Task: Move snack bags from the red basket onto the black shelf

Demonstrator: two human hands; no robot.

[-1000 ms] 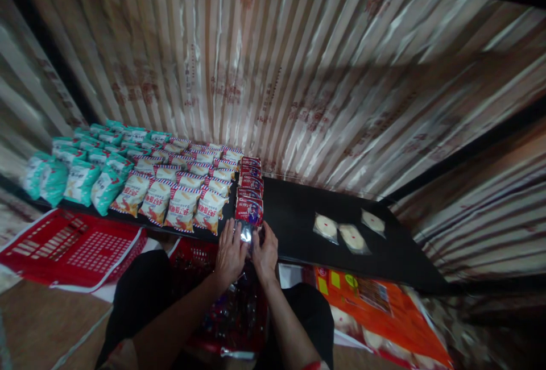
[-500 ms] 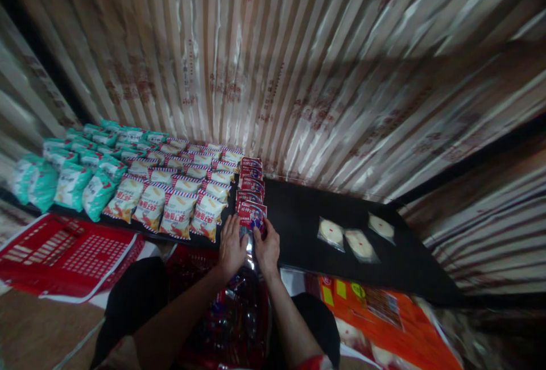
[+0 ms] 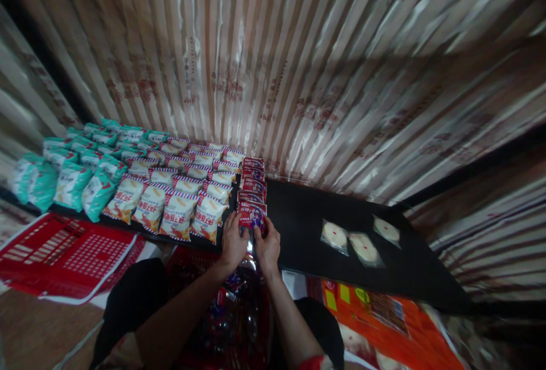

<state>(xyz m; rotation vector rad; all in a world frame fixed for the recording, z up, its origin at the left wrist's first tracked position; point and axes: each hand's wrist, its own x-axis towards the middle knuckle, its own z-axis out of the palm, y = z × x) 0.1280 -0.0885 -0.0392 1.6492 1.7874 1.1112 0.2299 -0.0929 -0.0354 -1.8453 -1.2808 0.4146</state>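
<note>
My left hand (image 3: 234, 240) and my right hand (image 3: 268, 248) grip the lower part of a red snack packet (image 3: 251, 212) from either side, thumbs on its front. It stands upright at the front of a column of matching red packets (image 3: 253, 186) on the black shelf (image 3: 294, 216). Left of that column are rows of white snack bags (image 3: 177, 215) with striped tops. Below my hands, a red basket (image 3: 174, 256) holds several dark, shiny packets (image 3: 230, 313), partly hidden by my arms.
Teal snack bags (image 3: 73, 185) fill the shelf's left end. Several clear-wrapped round pale items (image 3: 335, 236) lie on its right side. Below are a red perforated basket (image 3: 63, 250) at left and a large orange bag (image 3: 379, 319) at right. Striped sheeting (image 3: 273, 63) hangs behind.
The fingers of my left hand have curled in closer around the front red packet. My right hand stays at its right side. The view has shifted slightly.
</note>
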